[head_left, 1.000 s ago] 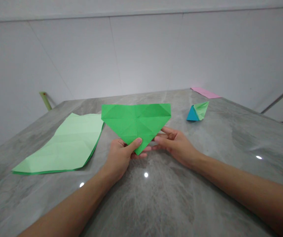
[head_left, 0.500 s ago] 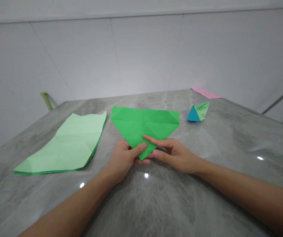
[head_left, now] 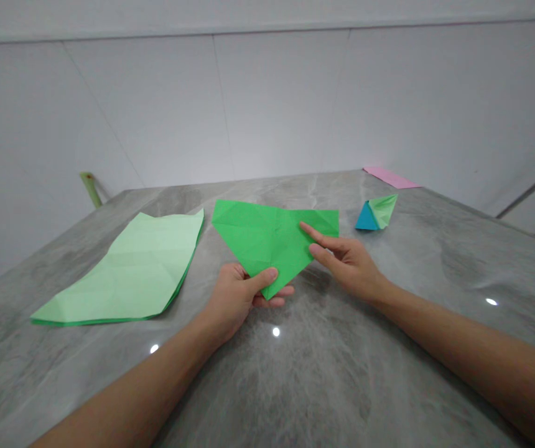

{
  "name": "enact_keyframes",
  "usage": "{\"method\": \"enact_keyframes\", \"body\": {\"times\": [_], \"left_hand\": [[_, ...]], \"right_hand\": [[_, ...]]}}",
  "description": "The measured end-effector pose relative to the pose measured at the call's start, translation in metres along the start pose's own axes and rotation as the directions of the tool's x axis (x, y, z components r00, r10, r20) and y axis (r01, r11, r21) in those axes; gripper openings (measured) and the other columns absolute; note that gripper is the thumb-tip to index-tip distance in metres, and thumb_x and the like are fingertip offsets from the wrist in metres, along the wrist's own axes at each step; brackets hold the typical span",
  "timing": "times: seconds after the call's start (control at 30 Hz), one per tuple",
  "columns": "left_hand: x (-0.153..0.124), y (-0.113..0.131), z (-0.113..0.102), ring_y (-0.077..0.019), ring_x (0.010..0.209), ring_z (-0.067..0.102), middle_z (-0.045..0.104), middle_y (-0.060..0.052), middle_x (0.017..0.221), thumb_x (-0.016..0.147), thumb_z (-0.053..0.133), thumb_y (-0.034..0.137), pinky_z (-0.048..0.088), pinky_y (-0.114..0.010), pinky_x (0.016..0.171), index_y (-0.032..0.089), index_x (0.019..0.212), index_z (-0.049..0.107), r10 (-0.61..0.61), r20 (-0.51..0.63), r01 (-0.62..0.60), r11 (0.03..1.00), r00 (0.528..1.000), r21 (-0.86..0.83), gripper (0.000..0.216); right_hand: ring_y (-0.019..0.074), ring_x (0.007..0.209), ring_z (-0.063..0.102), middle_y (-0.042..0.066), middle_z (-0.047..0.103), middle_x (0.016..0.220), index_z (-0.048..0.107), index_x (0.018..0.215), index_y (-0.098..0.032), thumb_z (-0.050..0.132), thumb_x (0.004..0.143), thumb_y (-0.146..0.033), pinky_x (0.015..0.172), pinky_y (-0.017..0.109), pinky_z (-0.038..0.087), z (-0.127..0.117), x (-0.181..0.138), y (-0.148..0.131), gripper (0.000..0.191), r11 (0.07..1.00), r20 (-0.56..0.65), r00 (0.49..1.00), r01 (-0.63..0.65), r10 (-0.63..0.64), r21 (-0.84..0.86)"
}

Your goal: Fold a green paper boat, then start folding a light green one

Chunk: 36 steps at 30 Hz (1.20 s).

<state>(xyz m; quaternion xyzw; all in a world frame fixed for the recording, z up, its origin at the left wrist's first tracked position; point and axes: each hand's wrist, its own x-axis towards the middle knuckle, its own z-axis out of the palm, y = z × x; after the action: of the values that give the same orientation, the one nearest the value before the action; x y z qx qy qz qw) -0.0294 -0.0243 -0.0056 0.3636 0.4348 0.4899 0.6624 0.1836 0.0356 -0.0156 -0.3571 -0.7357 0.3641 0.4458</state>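
A bright green paper folded into a triangle [head_left: 262, 239] is held just above a grey marble table [head_left: 295, 367], its point towards me. My left hand [head_left: 237, 298] pinches that near point between thumb and fingers. My right hand [head_left: 344, 258] rests along the triangle's right edge, index finger stretched out onto the paper and the other fingers loosely curled.
A stack of pale green sheets [head_left: 132, 267] lies to the left. A small folded blue and green paper shape [head_left: 374, 213] sits to the right, with a pink sheet [head_left: 391, 177] at the far edge. A white wall rises behind the table.
My right hand has slid from the triangle's near point up along its right edge. The paper has tilted, its right side dropping. My left hand keeps its pinch.
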Motion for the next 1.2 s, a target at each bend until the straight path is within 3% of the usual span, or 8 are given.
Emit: {"method": "enact_keyframes", "body": {"times": [0.13, 0.23, 0.37, 0.47, 0.63, 0.77, 1.07, 1.2], "left_hand": [[0.0, 0.002, 0.001, -0.0223, 0.067, 0.074, 0.077, -0.009, 0.082, 0.063, 0.087, 0.025, 0.06, -0.025, 0.054, 0.011, 0.085, 0.075, 0.003, -0.029, -0.003, 1.0, 1.0, -0.004, 0.028], [0.001, 0.002, 0.0, -0.0218, 0.07, 0.074, 0.077, -0.007, 0.087, 0.062, 0.087, 0.028, 0.059, -0.027, 0.058, 0.013, 0.086, 0.075, 0.052, -0.098, -0.054, 0.998, 0.994, -0.017, 0.03], [0.004, -0.002, -0.001, -0.0182, 0.077, 0.069, 0.075, -0.004, 0.089, 0.068, 0.083, 0.03, 0.055, -0.027, 0.069, 0.017, 0.088, 0.075, 0.193, -0.114, -0.193, 0.981, 0.975, 0.013, 0.026], [0.004, -0.007, 0.001, -0.0159, 0.068, 0.064, 0.071, -0.002, 0.075, 0.074, 0.079, 0.029, 0.051, -0.028, 0.069, 0.016, 0.079, 0.073, 0.226, 0.02, -0.227, 0.974, 0.974, 0.024, 0.015], [0.004, -0.018, 0.011, -0.0109, 0.047, 0.05, 0.053, 0.003, 0.05, 0.078, 0.074, 0.032, 0.043, -0.024, 0.051, 0.015, 0.065, 0.066, 0.168, 0.199, -0.171, 0.985, 0.966, -0.002, 0.022], [0.003, -0.018, 0.016, -0.0137, 0.041, 0.051, 0.05, 0.003, 0.042, 0.083, 0.068, 0.034, 0.048, -0.029, 0.049, 0.015, 0.063, 0.064, 0.173, 0.23, -0.164, 0.985, 0.958, -0.056, 0.028], [0.011, -0.01, 0.005, -0.0209, 0.081, 0.069, 0.075, -0.007, 0.095, 0.081, 0.073, 0.035, 0.054, -0.032, 0.075, 0.015, 0.094, 0.07, 0.333, -0.031, -0.334, 0.939, 0.943, -0.08, 0.024], [0.019, -0.006, -0.006, -0.022, 0.082, 0.07, 0.075, -0.008, 0.091, 0.08, 0.074, 0.044, 0.055, -0.033, 0.076, 0.013, 0.091, 0.071, 0.368, -0.203, -0.389, 0.919, 0.907, -0.072, 0.033]], "right_hand": [[0.0254, 0.133, 0.049, 0.001, 0.05, 0.145, 0.051, 0.14, -0.028, 0.061, 0.09, -0.04, 0.115, 0.046, 0.033, -0.003, 0.008, 0.002, 0.052, 0.998, -0.19, 0.982, 0.007, 0.003, 0.057], [0.0234, 0.132, 0.05, 0.003, 0.048, 0.148, 0.038, 0.147, -0.033, 0.062, 0.088, -0.046, 0.105, 0.044, 0.045, -0.005, 0.014, 0.0, 0.065, 0.968, -0.245, 0.959, -0.079, 0.139, 0.239], [0.0219, 0.092, 0.07, 0.011, 0.075, 0.1, 0.074, 0.103, -0.017, 0.062, 0.084, -0.058, 0.079, 0.033, 0.055, 0.007, 0.006, -0.011, 0.046, 0.907, 0.15, 0.946, -0.32, 0.289, 0.273], [0.0139, 0.064, 0.063, 0.005, 0.073, 0.076, 0.074, 0.081, -0.015, 0.068, 0.079, -0.057, 0.062, 0.026, 0.05, 0.025, -0.008, -0.02, 0.042, 0.913, 0.407, 0.874, -0.363, 0.265, 0.185], [0.0133, 0.066, 0.064, 0.003, 0.073, 0.074, 0.072, 0.075, -0.017, 0.068, 0.08, -0.049, 0.06, 0.024, 0.048, 0.042, -0.016, -0.027, 0.032, 0.916, 0.433, 0.877, -0.33, 0.207, 0.23], [0.0143, 0.064, 0.068, 0.005, 0.075, 0.074, 0.072, 0.079, -0.016, 0.066, 0.082, -0.049, 0.056, 0.024, 0.047, 0.04, -0.015, -0.026, 0.034, 0.873, 0.499, 0.828, -0.42, 0.258, 0.246], [0.0153, 0.058, 0.07, 0.007, 0.076, 0.07, 0.069, 0.077, -0.013, 0.075, 0.072, -0.053, 0.05, 0.022, 0.045, 0.03, -0.012, -0.026, 0.041, 0.771, 0.559, 0.739, -0.584, 0.375, 0.255], [0.0157, 0.058, 0.071, 0.008, 0.076, 0.07, 0.069, 0.077, -0.012, 0.076, 0.07, -0.051, 0.048, 0.021, 0.044, 0.027, -0.01, -0.027, 0.041, 0.741, 0.567, 0.712, -0.625, 0.414, 0.244]]}}
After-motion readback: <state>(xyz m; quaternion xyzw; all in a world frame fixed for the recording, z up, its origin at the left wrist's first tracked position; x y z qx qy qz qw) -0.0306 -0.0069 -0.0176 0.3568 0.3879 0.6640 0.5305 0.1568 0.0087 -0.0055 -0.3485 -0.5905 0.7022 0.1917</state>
